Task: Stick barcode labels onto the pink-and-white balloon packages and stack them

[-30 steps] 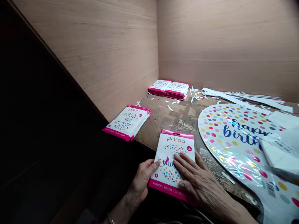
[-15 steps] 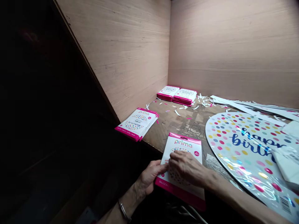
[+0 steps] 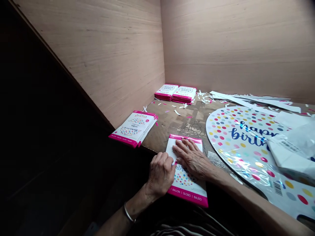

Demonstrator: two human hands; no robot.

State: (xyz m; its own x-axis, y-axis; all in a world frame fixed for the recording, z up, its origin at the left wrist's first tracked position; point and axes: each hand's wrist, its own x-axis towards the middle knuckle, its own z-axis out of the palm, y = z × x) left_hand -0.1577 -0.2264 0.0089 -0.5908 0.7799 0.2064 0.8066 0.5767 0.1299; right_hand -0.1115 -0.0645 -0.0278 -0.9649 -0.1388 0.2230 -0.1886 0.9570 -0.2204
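Observation:
A pink-and-white balloon packet [image 3: 188,188] lies at the table's front edge, its lower end jutting past it. My left hand [image 3: 160,174] is closed on the packet's left edge, knuckles up; the fingertips are hidden. Flat on the packet's upper half rests my right hand [image 3: 193,160], fingers stretched out, covering much of the printing. To the left, a small stack of the same balloon packets [image 3: 135,127] sits at the table corner. A large round "happy birthday" balloon [image 3: 236,154] with coloured dots lies to the right of my right hand.
Two neat packet stacks [image 3: 163,93] stand in the back corner against the wooden wall panels [image 3: 110,49]. White paper strips [image 3: 256,100] and scraps lie along the back. A white bag with a barcode label [image 3: 292,154] rests on the large balloon.
My right hand has gone from curled to flat across the packet. My left hand has turned knuckles up and closed at the left edge. The view has shifted slightly right.

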